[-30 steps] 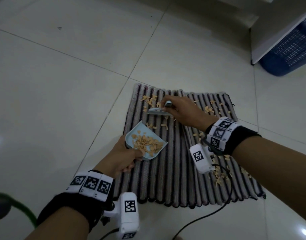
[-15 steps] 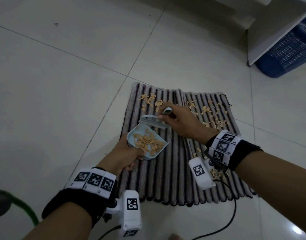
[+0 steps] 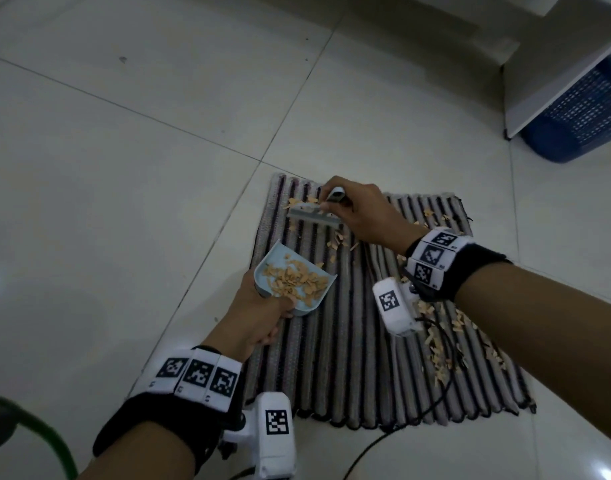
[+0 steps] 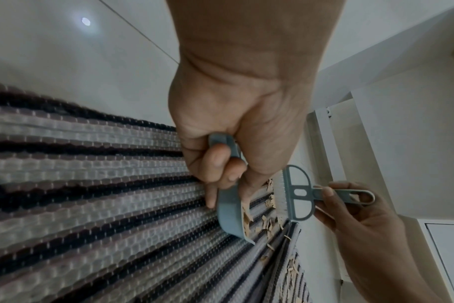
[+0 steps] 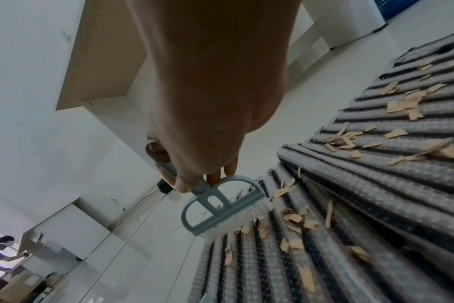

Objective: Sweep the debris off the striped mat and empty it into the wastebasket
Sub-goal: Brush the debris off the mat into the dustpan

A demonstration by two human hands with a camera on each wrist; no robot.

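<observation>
My left grip [image 3: 262, 317] holds the dustpan [image 3: 293, 282], part-filled with debris [image 3: 439, 355], on the striped mat [image 3: 349, 358]. My right grip [image 3: 362, 216] pinches the brush [image 3: 312, 216] at the mat's far edge. The wastebasket [image 3: 581, 116] stands well beyond the mat.

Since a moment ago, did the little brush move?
Yes. The brush went from the dustpan mouth back toward the mat's far edge.

The left hand [image 3: 259, 318] was low and near the body, its fingers [image 4: 215, 164] curled tightly around a handle. The right hand [image 3: 361, 213] was stretched further forward, its thumb and fingers [image 5: 183, 184] pinching a thin handle. Both wrists carried marker bands.
</observation>
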